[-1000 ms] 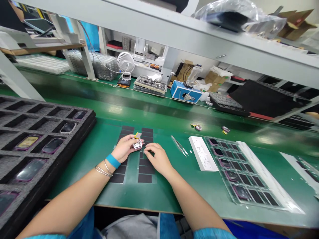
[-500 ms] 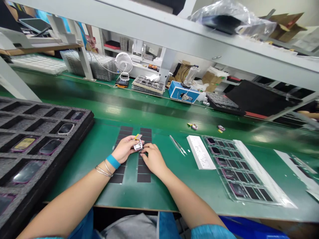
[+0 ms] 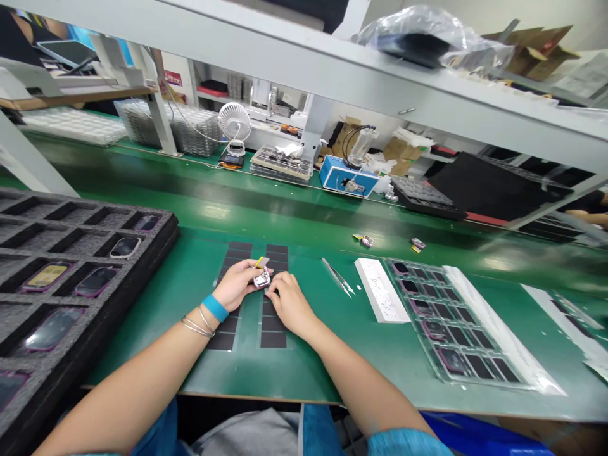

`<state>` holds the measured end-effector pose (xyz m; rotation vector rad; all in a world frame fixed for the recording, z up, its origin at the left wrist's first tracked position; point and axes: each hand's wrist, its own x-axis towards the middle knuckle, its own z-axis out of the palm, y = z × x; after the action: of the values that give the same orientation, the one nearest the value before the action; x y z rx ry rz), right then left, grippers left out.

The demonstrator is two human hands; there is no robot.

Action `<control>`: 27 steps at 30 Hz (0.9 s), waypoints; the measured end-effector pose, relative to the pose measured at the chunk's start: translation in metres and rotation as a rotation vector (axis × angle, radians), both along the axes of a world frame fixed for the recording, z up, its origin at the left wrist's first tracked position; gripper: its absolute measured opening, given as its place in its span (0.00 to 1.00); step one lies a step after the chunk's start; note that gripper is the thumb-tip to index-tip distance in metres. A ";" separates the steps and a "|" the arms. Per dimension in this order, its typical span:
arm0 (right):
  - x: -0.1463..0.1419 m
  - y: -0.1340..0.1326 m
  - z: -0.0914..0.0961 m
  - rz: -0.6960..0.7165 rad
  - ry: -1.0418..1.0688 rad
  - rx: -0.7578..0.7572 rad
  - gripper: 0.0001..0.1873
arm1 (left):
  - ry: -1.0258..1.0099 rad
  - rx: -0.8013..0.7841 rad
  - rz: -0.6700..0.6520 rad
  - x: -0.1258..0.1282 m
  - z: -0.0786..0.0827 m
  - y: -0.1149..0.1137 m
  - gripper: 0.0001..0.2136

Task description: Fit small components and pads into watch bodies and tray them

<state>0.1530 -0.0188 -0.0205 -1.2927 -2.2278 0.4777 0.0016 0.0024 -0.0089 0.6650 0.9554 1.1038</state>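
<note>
My left hand (image 3: 237, 285) is closed around a small silvery watch-case part (image 3: 261, 277) with a yellow tab sticking up from it. It holds the part just above two sheets of black rectangular stickers (image 3: 274, 323) lying on the green mat. My right hand (image 3: 288, 302) rests on the right sheet with its fingertips pinched together right beside the part; what they pinch is too small to make out. A blue band and thin bangles circle my left wrist.
A black foam tray (image 3: 71, 266) with several screen parts stands at the left. Tweezers (image 3: 338, 277), a white strip (image 3: 380, 290) and a clear tray of small parts (image 3: 451, 323) lie to the right. Two loose parts (image 3: 365, 240) sit further back. Another person's arm (image 3: 589, 218) shows at far right.
My right hand has slid left along the sticker sheet until its fingertips meet the part in my left hand. The left hand has hardly moved.
</note>
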 end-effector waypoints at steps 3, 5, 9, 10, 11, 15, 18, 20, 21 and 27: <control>0.005 -0.009 0.012 0.067 0.047 0.085 0.03 | 0.020 0.000 0.010 0.001 0.000 0.000 0.10; 0.008 -0.011 0.019 0.094 0.152 0.145 0.03 | 0.048 0.011 0.007 0.002 0.001 -0.001 0.10; 0.016 -0.005 0.023 0.054 0.454 0.074 0.03 | 0.122 0.047 -0.061 0.005 0.001 -0.004 0.14; 0.017 -0.002 0.022 0.036 0.514 0.004 0.03 | 0.136 0.055 -0.086 0.006 0.001 -0.005 0.15; 0.019 0.000 0.021 0.020 0.562 -0.074 0.04 | 0.145 0.064 -0.108 0.007 0.001 -0.006 0.16; 0.022 0.008 0.014 -0.020 0.657 -0.279 0.06 | 0.167 0.085 -0.151 0.009 0.000 -0.007 0.17; 0.021 0.010 0.012 -0.011 0.638 -0.294 0.07 | 0.183 0.073 -0.158 0.010 0.000 -0.008 0.18; 0.020 0.009 0.012 0.015 0.617 -0.275 0.06 | 0.191 0.069 -0.163 0.010 0.000 -0.008 0.18; 0.020 0.009 0.012 0.028 0.611 -0.263 0.06 | 0.192 0.069 -0.167 0.010 0.000 -0.008 0.18; 0.017 0.006 0.012 0.036 0.553 -0.209 0.06 | 0.179 0.070 -0.184 0.012 0.000 -0.009 0.15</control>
<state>0.1696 -0.0130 -0.0088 -1.0534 -1.7709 0.9723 0.0132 -0.0069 -0.0084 0.9029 0.9891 0.9296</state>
